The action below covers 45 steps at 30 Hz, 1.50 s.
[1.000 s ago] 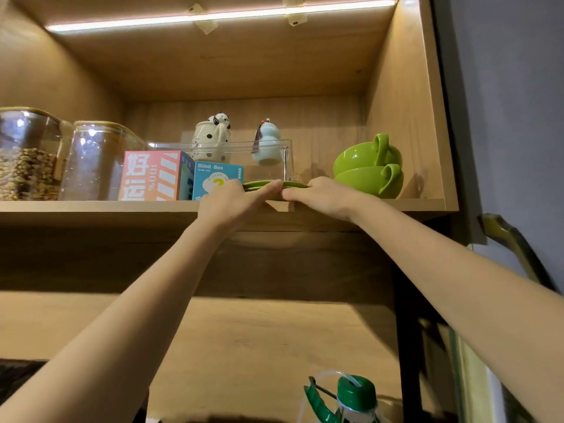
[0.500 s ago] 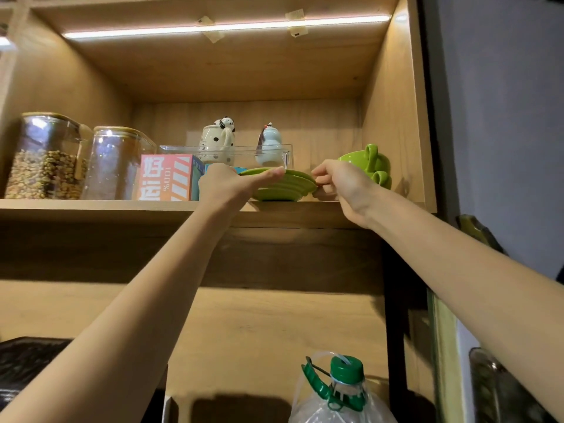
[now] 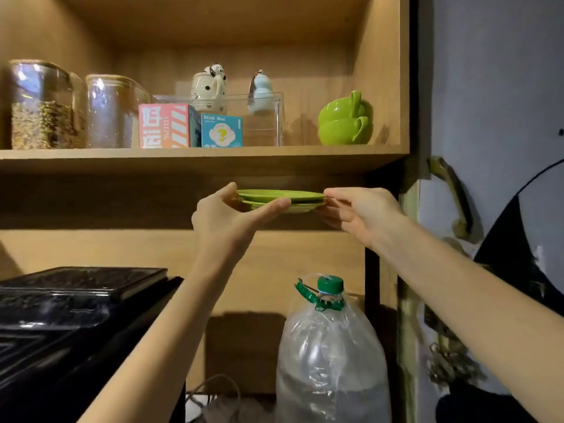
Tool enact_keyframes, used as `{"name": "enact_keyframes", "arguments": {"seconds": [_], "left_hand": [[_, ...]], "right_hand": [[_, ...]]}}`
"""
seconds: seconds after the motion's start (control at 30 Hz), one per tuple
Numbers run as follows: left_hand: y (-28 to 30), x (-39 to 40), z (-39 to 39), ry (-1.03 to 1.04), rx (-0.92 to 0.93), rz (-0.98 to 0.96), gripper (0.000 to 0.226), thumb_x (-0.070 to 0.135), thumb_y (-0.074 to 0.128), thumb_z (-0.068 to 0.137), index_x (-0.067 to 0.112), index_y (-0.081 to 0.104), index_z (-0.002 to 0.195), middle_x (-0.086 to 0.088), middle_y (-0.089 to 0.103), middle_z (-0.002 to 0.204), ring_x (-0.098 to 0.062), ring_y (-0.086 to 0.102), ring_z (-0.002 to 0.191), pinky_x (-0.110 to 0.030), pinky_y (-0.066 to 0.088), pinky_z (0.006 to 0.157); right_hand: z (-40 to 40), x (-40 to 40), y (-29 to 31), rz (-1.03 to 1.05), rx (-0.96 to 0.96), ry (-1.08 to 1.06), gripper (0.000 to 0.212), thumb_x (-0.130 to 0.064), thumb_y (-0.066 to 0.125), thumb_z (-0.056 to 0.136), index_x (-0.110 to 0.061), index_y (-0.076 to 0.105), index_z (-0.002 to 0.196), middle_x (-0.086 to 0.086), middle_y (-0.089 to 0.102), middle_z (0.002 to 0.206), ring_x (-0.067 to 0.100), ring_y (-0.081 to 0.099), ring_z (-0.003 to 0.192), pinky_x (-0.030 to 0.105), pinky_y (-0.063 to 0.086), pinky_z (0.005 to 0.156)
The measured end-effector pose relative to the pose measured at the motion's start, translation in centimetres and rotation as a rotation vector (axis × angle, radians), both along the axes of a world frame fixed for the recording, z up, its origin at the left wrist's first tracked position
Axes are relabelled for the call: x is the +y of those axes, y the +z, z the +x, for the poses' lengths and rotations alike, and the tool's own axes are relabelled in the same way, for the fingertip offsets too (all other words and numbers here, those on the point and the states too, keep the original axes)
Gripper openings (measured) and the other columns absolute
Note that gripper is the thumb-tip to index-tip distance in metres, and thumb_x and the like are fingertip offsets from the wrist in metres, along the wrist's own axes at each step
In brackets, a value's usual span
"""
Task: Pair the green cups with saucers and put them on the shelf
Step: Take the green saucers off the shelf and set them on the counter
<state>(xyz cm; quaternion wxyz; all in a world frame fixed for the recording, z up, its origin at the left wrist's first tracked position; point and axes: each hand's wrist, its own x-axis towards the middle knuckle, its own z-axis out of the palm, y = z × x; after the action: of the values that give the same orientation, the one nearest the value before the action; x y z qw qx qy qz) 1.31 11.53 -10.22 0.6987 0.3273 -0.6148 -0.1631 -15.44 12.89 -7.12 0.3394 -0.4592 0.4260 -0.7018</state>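
Note:
Two stacked green saucers (image 3: 280, 200) hang in the air just below the front edge of the wooden shelf (image 3: 195, 154). My left hand (image 3: 232, 218) grips their left rim, thumb on top and fingers underneath. My right hand (image 3: 360, 213) pinches their right rim. Two green cups (image 3: 345, 119) stand stacked, one inside the other, at the right end of the shelf, handles pointing right, apart from both hands.
On the shelf stand two glass jars (image 3: 45, 105), a pink box (image 3: 164, 126), a blue box (image 3: 221, 131) and a clear bin (image 3: 262, 117) with two figurines behind. Below are a black appliance (image 3: 70, 303) at left and a green-capped plastic jug (image 3: 332, 346).
Both hands lifted the stacked saucers off the shelf and brought them down and toward me, below the shelf edge. The view tilted downward. The cups stayed put.

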Motion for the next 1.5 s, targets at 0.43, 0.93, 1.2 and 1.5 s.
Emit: {"name": "enact_keyframes", "arguments": {"seconds": [0.43,0.93,1.2,1.5], "left_hand": [[-19.0,3.9,1.4,-0.226,0.07,0.246,0.096,0.021,0.082,0.044,0.008,0.045,0.132,0.011,0.066,0.106,0.011,0.062,0.091,-0.013,0.051,0.083],[-37.2,8.8,4.8,-0.158,-0.182,0.587,0.109,0.027,0.086,0.042,0.008,0.035,0.137,0.017,0.05,0.12,0.028,0.046,0.098,-0.002,0.036,0.092],[-45.0,10.1,6.0,-0.099,-0.311,0.8,0.115,0.029,0.089,0.037,0.01,0.036,0.137,-0.007,0.052,0.134,-0.012,0.051,0.12,-0.018,0.041,0.1],[-49.1,9.7,6.8,-0.032,-0.416,0.873,0.099,0.02,0.089,0.045,0.005,0.043,0.132,-0.011,0.046,0.139,-0.009,0.041,0.122,-0.012,0.03,0.098]], "right_hand": [[0.5,3.8,-17.9,0.199,-0.118,0.084,0.017,-0.003,0.065,0.081,-0.009,0.068,0.096,0.014,0.073,0.093,0.023,0.069,0.088,0.033,0.056,0.085],[2.5,7.6,-36.6,0.626,-0.116,0.069,0.027,0.0,0.064,0.08,-0.013,0.065,0.103,-0.001,0.065,0.074,0.005,0.061,0.066,0.014,0.05,0.061],[3.8,7.3,-45.9,0.757,-0.033,-0.012,0.026,-0.001,0.067,0.075,-0.003,0.07,0.101,-0.014,0.065,0.05,0.011,0.059,0.066,0.012,0.037,0.043],[5.3,6.1,-50.5,0.836,0.013,-0.013,0.027,0.004,0.065,0.074,-0.001,0.071,0.1,0.0,0.065,0.072,0.009,0.059,0.067,0.012,0.044,0.056]]}}
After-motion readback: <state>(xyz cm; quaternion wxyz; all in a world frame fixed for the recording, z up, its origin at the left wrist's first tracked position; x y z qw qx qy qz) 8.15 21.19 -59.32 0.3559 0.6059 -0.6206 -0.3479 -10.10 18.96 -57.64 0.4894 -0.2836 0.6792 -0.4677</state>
